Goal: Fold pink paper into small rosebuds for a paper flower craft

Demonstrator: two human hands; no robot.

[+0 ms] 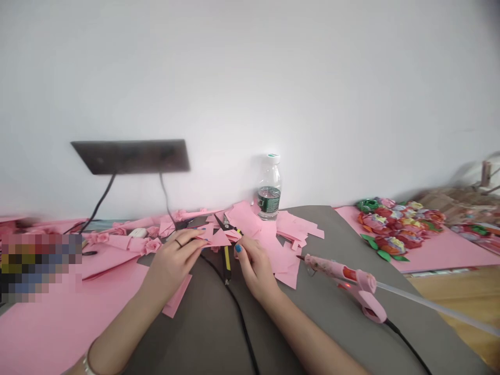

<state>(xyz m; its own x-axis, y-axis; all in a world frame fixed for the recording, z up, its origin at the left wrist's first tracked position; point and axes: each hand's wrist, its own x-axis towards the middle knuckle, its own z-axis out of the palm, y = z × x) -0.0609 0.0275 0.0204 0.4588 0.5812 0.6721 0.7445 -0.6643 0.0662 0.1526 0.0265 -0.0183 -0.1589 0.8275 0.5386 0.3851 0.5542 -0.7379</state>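
My left hand [175,260] pinches a small folded piece of pink paper [219,239] with pointed corners. At the right end of that paper, my right hand [255,268] is closed, its thumb and fingertips meeting the edge. Just behind and below the paper lies a pair of cutters [227,259] with black and yellow handles, partly covered by the paper and my fingers. Loose pink paper pieces [289,229] are piled beyond my right hand. A narrow pink strip [177,301] sticks out under my left wrist.
A clear bottle [269,195] stands against the wall. To the right, a pink glue gun [351,281] with a glue stick lies on the grey tabletop [328,338]. Colourful flowers [398,224] sit at far right. A black cable [240,307] runs between my arms; a power strip [133,156] is at left.
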